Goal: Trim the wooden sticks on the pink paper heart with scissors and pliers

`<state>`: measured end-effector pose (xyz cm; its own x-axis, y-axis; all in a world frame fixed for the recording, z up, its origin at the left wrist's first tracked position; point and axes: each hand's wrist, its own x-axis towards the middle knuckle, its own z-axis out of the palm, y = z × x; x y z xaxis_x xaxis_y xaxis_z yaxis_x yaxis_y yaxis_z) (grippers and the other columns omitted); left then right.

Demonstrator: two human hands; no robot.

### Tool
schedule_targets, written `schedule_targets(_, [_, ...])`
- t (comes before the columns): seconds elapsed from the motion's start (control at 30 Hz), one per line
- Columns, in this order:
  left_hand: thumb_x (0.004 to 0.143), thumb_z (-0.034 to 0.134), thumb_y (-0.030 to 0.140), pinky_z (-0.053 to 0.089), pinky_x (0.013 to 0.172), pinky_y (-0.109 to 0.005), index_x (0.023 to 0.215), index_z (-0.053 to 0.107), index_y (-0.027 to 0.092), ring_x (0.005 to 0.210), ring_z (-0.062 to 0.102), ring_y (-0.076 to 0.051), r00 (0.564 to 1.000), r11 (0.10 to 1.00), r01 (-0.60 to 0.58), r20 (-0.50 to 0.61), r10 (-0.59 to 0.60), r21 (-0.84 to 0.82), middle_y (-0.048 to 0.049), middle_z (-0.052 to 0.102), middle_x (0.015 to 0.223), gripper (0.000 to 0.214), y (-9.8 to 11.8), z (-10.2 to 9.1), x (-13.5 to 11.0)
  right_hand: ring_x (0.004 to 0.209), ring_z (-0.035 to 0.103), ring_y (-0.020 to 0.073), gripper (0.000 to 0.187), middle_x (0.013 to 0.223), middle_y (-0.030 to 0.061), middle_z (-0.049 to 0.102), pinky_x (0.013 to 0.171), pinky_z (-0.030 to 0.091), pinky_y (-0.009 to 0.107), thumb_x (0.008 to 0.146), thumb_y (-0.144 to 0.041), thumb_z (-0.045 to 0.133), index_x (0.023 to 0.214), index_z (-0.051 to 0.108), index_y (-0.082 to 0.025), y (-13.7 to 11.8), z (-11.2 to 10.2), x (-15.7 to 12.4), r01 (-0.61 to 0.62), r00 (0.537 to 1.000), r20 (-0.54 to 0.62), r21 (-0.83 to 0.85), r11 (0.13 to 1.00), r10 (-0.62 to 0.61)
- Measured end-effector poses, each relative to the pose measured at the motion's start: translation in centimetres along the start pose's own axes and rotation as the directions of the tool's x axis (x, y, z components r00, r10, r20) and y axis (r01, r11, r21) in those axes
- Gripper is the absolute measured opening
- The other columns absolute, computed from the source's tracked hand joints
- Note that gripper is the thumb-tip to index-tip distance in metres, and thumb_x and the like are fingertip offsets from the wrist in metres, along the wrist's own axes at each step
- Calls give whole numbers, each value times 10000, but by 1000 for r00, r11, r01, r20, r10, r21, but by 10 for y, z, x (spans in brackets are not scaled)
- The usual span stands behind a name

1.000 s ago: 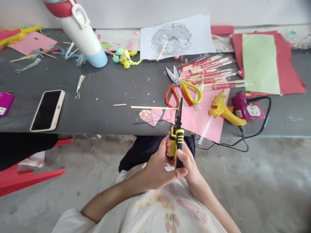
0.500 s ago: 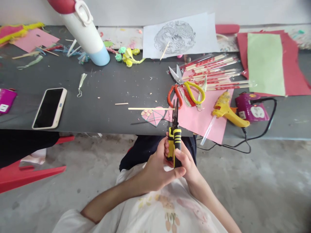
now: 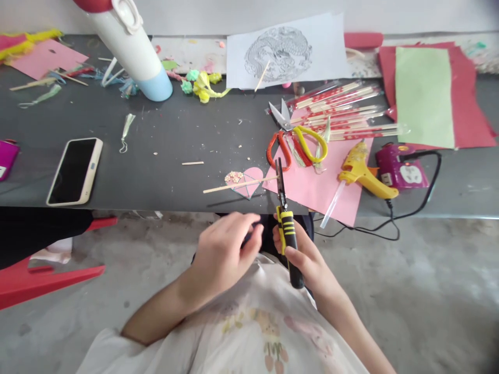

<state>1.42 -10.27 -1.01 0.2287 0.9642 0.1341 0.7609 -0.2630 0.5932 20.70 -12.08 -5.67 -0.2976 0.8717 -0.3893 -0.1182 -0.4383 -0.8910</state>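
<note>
My right hand (image 3: 302, 254) grips the yellow-and-black handles of a pair of pliers (image 3: 286, 228). Their dark jaws pinch the right end of a thin wooden stick (image 3: 237, 185), which slants out to the left over a pink heart-shaped paper piece (image 3: 245, 182) at the table's near edge. My left hand (image 3: 226, 249) hovers just left of the pliers' handles, off them, with its fingers loosely curled and nothing in it.
On the dark table (image 3: 175, 135) lie a phone (image 3: 74, 170), a white-and-blue bottle (image 3: 134, 54), scissors (image 3: 296, 137), packets of sticks (image 3: 343, 111), a yellow glue gun (image 3: 360, 171) on pink paper (image 3: 315, 187), a purple socket (image 3: 401, 167) and a dragon drawing (image 3: 278, 52). A red stool (image 3: 42, 283) stands at the lower left.
My left hand has come off the pliers' handles and moved left. The pliers now tilt, held by the right hand alone, and the stick's left end has dropped lower.
</note>
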Motion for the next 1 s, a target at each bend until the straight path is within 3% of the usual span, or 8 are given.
schedule_targets(0.07, [880, 542, 195, 490, 797, -316, 1073, 617, 181, 848, 623, -187, 964, 941, -141, -175, 202, 307, -70, 684, 916, 207, -2, -5, 12, 845, 492, 192, 608, 967, 34, 529, 781, 440, 318, 798, -495, 638, 1320, 445, -252, 0, 0, -3, -1, 1000, 28, -18, 1000, 1])
schedule_targets(0.13, [868, 560, 189, 488, 818, -355, 1076, 617, 157, 924, 606, -232, 936, 853, -204, -161, 315, 480, -104, 675, 974, 217, -6, -7, 25, 847, 487, 195, 616, 975, 36, 528, 789, 434, 320, 790, -506, 639, 1319, 449, -254, 1, 2, -5, -12, 999, 47, -25, 1000, 14])
schedule_targets(0.27, [889, 537, 189, 455, 654, -320, 996, 618, 157, 803, 606, -204, 938, 768, -244, -59, 343, 592, -67, 667, 886, 138, -10, -4, 40, 807, 469, 191, 636, 958, 34, 523, 727, 417, 304, 773, -543, 643, 1310, 459, -256, 1, 5, -11, -41, 997, 71, 11, 999, 40])
schedule_targets(0.5, [895, 509, 123, 363, 549, -290, 857, 612, 191, 620, 538, -143, 895, 735, -310, -74, 439, 603, 15, 616, 675, 129, -16, -2, 43, 767, 442, 194, 543, 920, 34, 491, 688, 380, 316, 779, -678, 550, 1144, 537, -275, 0, 3, -16, -43, 991, 128, 70, 997, 34])
schedule_targets(0.7, [871, 528, 91, 379, 550, -265, 838, 618, 189, 598, 530, -124, 886, 750, -332, -84, 456, 572, 32, 626, 657, 137, -19, -5, 43, 778, 427, 193, 666, 923, 32, 466, 705, 374, 319, 763, -692, 562, 1276, 472, -278, 0, -2, -14, -31, 982, 189, 79, 996, 15])
schedule_targets(1.0, [847, 545, 87, 371, 524, -266, 807, 607, 193, 582, 557, -125, 911, 770, -299, -72, 407, 564, 42, 620, 631, 129, -16, -9, 43, 803, 422, 179, 723, 954, 26, 463, 695, 360, 289, 766, -630, 613, 1355, 404, -268, -1, -2, -15, -21, 979, 202, 88, 996, 3])
